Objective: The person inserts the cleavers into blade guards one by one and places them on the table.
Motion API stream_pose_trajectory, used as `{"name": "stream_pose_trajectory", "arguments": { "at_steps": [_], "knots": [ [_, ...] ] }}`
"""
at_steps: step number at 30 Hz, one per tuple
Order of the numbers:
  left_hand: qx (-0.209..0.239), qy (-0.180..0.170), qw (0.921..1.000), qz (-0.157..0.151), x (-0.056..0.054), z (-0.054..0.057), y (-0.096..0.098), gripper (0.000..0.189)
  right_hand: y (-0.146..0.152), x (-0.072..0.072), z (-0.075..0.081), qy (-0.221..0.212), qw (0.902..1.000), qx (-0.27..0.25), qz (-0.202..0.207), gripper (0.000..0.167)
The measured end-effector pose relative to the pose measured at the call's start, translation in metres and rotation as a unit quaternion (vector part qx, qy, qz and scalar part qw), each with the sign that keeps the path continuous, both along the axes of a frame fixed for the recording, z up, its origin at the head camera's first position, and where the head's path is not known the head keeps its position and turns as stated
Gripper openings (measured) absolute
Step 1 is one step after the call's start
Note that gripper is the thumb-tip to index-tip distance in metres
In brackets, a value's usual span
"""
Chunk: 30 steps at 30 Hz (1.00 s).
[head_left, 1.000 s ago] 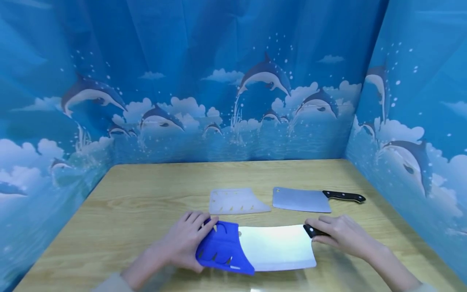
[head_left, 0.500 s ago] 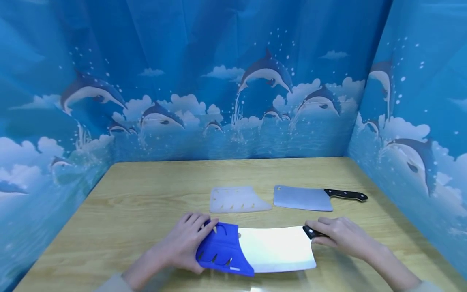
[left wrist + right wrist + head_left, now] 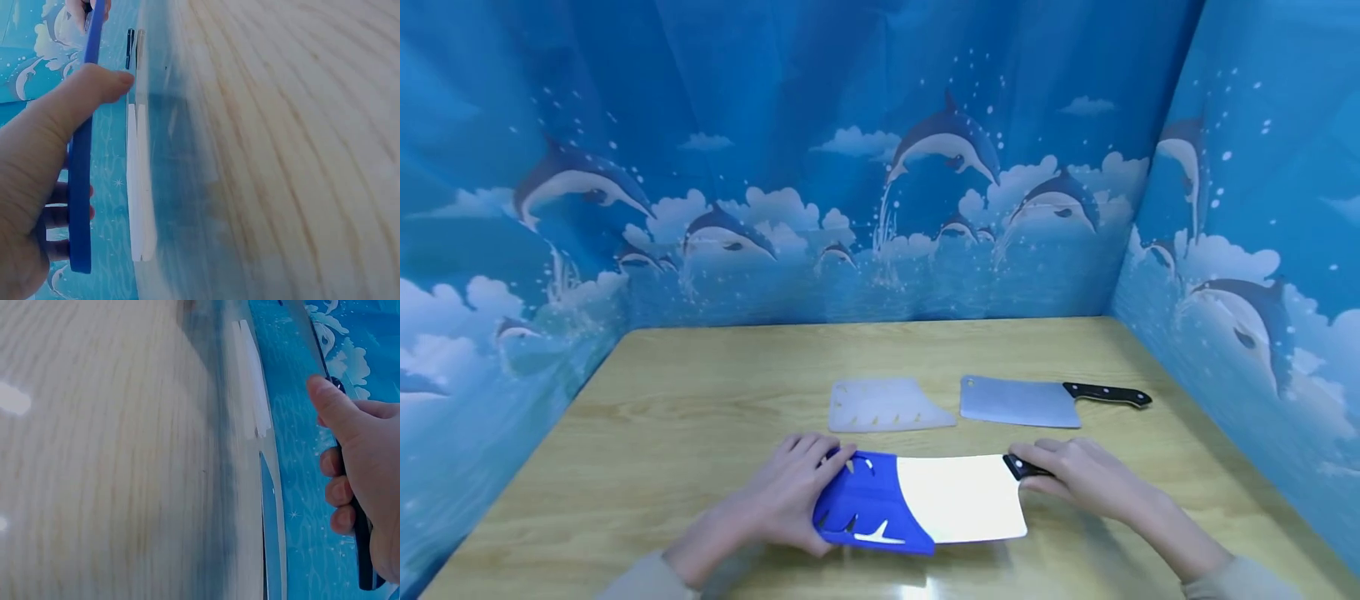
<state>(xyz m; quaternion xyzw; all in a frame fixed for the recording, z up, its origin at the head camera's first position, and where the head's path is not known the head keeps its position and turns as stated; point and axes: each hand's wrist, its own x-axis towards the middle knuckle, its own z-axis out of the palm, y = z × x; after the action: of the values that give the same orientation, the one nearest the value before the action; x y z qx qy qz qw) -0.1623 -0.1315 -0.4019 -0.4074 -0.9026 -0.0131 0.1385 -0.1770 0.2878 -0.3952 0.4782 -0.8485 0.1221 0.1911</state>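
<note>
My left hand (image 3: 790, 500) grips the left end of a blue plastic blade sheath (image 3: 868, 500), thumb on one face and fingers on the other in the left wrist view. A cleaver (image 3: 962, 500) has the far end of its broad, bright blade inside this sheath; the part nearer the handle shows. With curled fingers my right hand (image 3: 1086, 475) holds the black cleaver handle (image 3: 362, 550). Both hands keep the sheath and cleaver raised above the table, tilted toward the camera.
Behind the hands a translucent white blade sheath (image 3: 887, 406) lies flat on the wooden table (image 3: 685, 400). Right of it lies a second cleaver (image 3: 1018, 402), its black handle pointing right. A blue dolphin-print curtain (image 3: 820, 167) stands along the back and sides.
The cleaver has slid left, deeper into the blue sheath, so less of its blade shows. My right hand has moved left with it. My left hand keeps its grip on the sheath.
</note>
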Motion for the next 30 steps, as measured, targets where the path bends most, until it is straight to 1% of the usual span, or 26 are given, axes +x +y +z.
{"name": "stream_pose_trajectory", "arguments": {
  "at_steps": [4,8,11,16,22,27,30],
  "knots": [
    [-0.012,0.015,0.9998,0.002,-0.001,0.0,0.001,0.107,-0.005,-0.001,-0.003,0.02,0.9998,0.003,-0.003,0.042],
    [-0.007,0.03,0.9995,-0.003,-0.003,-0.001,0.0,0.107,-0.006,0.001,-0.004,0.022,0.9997,-0.001,-0.012,0.042],
    [-0.003,0.031,0.9995,-0.004,-0.004,-0.001,-0.001,0.108,-0.006,0.001,-0.003,0.02,0.9996,0.003,-0.017,0.04],
    [-0.009,0.02,0.9998,-0.002,-0.004,0.0,-0.001,0.108,-0.008,0.004,-0.003,0.008,0.9996,0.015,-0.025,0.04],
    [-0.009,-0.019,0.9997,0.01,-0.002,0.0,0.005,0.106,-0.021,0.009,-0.007,-0.04,0.9975,0.023,-0.052,0.043],
    [-0.026,-0.038,0.9988,0.019,0.001,-0.002,0.016,0.107,-0.04,0.012,-0.013,-0.049,0.9965,0.019,-0.065,0.044],
    [-0.026,-0.033,0.999,0.015,0.002,-0.002,0.029,0.107,-0.053,0.015,-0.015,-0.076,0.9934,0.018,-0.084,0.043]
  ]
}}
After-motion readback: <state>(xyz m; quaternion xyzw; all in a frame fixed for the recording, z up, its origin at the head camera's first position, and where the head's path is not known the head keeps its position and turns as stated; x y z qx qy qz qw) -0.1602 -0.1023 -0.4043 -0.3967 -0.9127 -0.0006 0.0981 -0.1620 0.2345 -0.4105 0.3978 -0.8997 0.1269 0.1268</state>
